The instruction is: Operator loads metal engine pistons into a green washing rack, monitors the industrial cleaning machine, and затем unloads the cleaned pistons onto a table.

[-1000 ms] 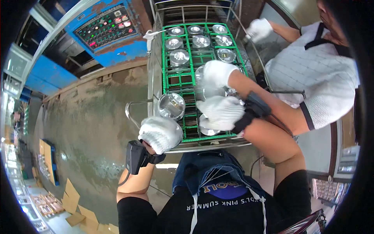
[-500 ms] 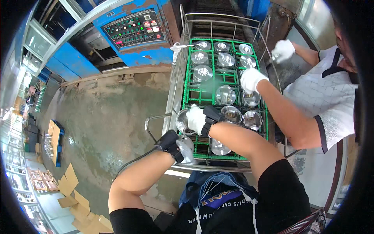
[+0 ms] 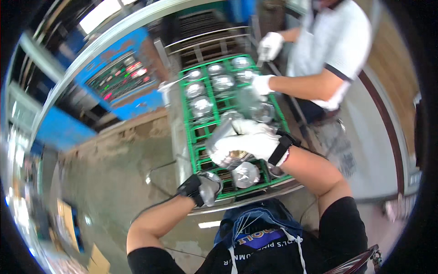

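Note:
My right hand (image 3: pixel 255 141), in a white glove with a black wrist strap, is closed round a silver piston (image 3: pixel 220 132). It hangs tilted above the green wire rack (image 3: pixel 188 141), blurred by motion. My left hand (image 3: pixel 206 192), in a greyish glove, is at the rack's near left corner beside another piston (image 3: pixel 214 179); its fingers are blurred and hidden. Next to it a piston (image 3: pixel 246 175) sits in a near cell. Farther back, several pistons stand crown up in their cells, among them a piston (image 3: pixel 201 106) at the left.
A co-worker (image 3: pixel 315 59) in white gloves stands at the rack's right, one hand (image 3: pixel 263 85) over the pistons. A white air gun (image 3: pixel 166 89) lies by the rack's left edge. A metal rail (image 3: pixel 205 43) crosses behind. A blue control cabinet (image 3: pixel 123 80) stands far left.
My right hand has lifted the piston from the near left cells and turned it. The view has swung right. The co-worker's hands remain by the rack's right side.

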{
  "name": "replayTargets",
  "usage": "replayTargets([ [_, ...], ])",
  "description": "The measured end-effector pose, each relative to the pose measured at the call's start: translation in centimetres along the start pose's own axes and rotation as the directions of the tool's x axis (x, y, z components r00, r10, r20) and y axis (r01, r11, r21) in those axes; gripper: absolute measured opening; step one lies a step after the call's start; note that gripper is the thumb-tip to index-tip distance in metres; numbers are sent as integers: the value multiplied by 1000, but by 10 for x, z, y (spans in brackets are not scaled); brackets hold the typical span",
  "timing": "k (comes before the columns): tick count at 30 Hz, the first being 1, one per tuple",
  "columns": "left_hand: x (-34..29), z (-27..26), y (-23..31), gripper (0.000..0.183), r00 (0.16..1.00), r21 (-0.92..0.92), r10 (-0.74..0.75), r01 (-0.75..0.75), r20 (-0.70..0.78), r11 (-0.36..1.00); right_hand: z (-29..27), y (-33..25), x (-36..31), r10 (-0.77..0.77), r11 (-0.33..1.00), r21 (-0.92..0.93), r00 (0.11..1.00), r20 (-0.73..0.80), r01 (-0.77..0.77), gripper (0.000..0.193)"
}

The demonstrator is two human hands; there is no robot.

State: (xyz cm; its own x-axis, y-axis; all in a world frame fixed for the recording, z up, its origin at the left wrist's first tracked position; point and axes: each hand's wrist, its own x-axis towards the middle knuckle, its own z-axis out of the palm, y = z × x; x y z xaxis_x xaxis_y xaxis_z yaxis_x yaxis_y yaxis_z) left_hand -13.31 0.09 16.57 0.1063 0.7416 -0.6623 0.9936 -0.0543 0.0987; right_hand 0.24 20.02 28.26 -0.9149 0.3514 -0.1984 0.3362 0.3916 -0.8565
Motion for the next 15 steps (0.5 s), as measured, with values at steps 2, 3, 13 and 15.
replayTargets([
  [2, 36, -7, -9, 33, 987, -9, 155, -155, 49, 988, -12, 19, -26, -181, 853, 494, 983, -28, 171, 36],
  [3, 38, -2, -13, 35, 968, -297, 237, -252, -86, 921, -30, -7, -60, -262, 887, 375, 963, -71, 269, 36],
  [13, -40, -103, 33, 52, 794, -846, -375, -531, -477, -47, 8, 34, -287, 94, 734, 600, 829, -552, 317, 42],
  [15, -44, -116, 32, 38, 759, -835, -410, -550, -506, 12, 21, 32, -339, 437, 822, 569, 670, -600, -26, 38],
])
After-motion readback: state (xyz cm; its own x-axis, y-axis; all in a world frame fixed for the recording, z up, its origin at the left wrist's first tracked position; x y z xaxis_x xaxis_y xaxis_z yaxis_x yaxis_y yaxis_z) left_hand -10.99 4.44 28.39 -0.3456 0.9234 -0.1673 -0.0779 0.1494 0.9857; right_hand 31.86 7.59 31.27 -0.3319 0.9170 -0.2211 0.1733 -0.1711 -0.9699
